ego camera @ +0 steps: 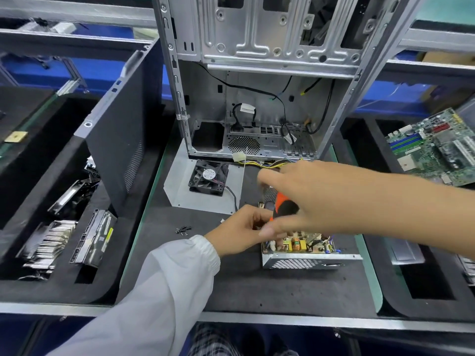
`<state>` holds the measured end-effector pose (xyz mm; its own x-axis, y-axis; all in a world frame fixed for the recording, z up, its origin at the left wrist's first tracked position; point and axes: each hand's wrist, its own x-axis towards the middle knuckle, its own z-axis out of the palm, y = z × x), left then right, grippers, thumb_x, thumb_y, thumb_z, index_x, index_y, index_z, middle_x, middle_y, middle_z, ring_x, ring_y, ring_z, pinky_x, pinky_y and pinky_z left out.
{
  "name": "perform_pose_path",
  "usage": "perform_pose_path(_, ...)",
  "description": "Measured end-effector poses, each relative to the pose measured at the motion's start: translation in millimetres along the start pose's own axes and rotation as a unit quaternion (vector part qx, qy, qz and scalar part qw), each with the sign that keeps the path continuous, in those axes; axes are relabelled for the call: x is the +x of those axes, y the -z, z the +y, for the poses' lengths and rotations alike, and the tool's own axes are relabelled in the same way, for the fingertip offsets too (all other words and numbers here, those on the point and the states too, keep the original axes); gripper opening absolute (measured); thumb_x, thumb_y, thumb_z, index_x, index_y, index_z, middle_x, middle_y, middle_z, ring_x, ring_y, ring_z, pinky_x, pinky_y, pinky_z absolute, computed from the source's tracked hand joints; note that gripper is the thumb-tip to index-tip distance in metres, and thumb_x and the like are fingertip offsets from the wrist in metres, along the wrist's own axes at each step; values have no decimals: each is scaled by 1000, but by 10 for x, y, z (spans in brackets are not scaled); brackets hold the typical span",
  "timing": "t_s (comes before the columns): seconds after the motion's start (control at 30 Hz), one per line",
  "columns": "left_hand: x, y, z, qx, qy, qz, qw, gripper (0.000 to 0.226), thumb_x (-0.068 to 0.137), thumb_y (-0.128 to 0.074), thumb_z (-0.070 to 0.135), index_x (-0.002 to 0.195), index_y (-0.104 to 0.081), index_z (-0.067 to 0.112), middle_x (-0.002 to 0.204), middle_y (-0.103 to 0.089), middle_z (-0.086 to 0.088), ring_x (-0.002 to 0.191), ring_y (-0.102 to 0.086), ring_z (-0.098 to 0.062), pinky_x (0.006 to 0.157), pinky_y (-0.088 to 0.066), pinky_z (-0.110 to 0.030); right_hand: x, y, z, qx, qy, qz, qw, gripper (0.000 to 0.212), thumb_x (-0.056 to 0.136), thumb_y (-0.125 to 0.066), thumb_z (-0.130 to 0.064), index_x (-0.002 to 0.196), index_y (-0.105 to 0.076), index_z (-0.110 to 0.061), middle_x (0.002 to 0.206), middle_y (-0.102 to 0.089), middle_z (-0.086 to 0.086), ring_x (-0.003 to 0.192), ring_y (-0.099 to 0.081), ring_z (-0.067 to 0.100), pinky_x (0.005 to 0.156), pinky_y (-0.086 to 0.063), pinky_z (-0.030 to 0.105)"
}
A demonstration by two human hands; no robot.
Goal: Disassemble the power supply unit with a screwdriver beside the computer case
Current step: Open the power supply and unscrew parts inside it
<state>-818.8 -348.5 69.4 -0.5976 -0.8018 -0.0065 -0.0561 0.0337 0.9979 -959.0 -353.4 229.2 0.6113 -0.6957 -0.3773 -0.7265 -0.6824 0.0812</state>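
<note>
Head view: right hand (290, 201) gripping orange-black screwdriver (284, 208) over opened PSU (305, 253), lying just before the case (257, 104), long axis left-right. Left hand (241, 229) pinching at PSU's left edge, touching the right.

Looking like an electronics teardown workshop: stripped computer case (257, 86) standing beyond the fingers, foam-lined trays (38, 253) of salvaged parts lying left, motherboard (434, 147) resting right.
</note>
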Motion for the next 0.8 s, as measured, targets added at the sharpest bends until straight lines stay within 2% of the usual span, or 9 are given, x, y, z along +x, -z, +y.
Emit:
perform_pose_path(0.1,-7,-21,33,-3,-13,-13,1000,27,92,-63,2,95,-70,27,82,-71,12,80,-65,-7,83,-49,-23,72,-124,-53,-129,-17,60,990,34,99,-40,-51,101,-47,-17,72,-35,-2,72,-53,23,46,-28,27)
perform_pose_path(0.17,-5,-28,32,-10,-4,-9,1000,28,92,-64,3,90,-73,30,79,-71,11,80,-65,-8,83,-51,-27,38,-135,-11,-74,37,48,995,20,98,-43,-38,112,-46,-23,91,-37,-2,86,-49,21,57,-33,28)
perform_pose_path(0.27,6,-16,14,4,7,-8,1000,19,91,-65,3,83,-71,19,81,-70,0,84,-66,-19,87,-54,-43,-45,-74,60,22,97,1,995,29,90,-57,-41,113,-40,-36,115,-33,-9,102,-41,16,61,-31,27)
perform_pose_path(0.37,-10,-10,53,15,14,-13,1000,24,93,-62,6,76,-70,21,70,-68,7,71,-64,-12,71,-49,-22,-47,-74,-17,-29,3,50,998,54,81,-39,-76,106,-36,-28,90,-40,-5,67,-41,15,48,-22,26)
perform_pose_path(0.43,-20,-19,65,11,14,-22,1000,21,96,-60,9,87,-72,25,67,-67,12,59,-56,-1,60,-41,-12,-20,-80,-87,-95,-47,95,990,54,86,-23,-74,94,-31,-22,69,-33,-4,51,-26,14,43,-15,27)
perform_pose_path(0.5,-13,-32,57,4,28,-20,999,14,96,-60,14,95,-73,20,73,-68,3,58,-49,-13,56,-37,-22,0,-102,-81,-109,-40,108,987,42,97,-24,-60,95,-34,-19,66,-31,-2,50,-25,16,43,-16,29)
perform_pose_path(0.6,-7,-32,27,-24,26,17,999,25,91,-67,10,81,-72,33,76,-69,2,68,-58,-16,66,-46,-31,-38,-68,36,-14,49,7,999,11,99,-41,-37,107,-38,-31,97,-37,-4,72,-44,18,45,-22,22)
perform_pose_path(0.7,-18,-21,31,-8,22,8,1000,23,89,-68,7,78,-69,26,74,-70,9,73,-64,-5,71,-48,-17,-88,-10,51,73,69,-31,994,25,92,-55,-45,111,-39,-37,106,-36,-9,85,-49,13,45,-32,18)
perform_pose_path(0.8,-12,-23,52,11,1,1,1000,19,91,-66,5,92,-71,24,82,-71,6,70,-64,-4,71,-47,-15,-25,-34,-26,-33,-32,61,997,48,89,-43,-66,108,-41,-22,77,-38,-2,62,-42,18,44,-21,26)
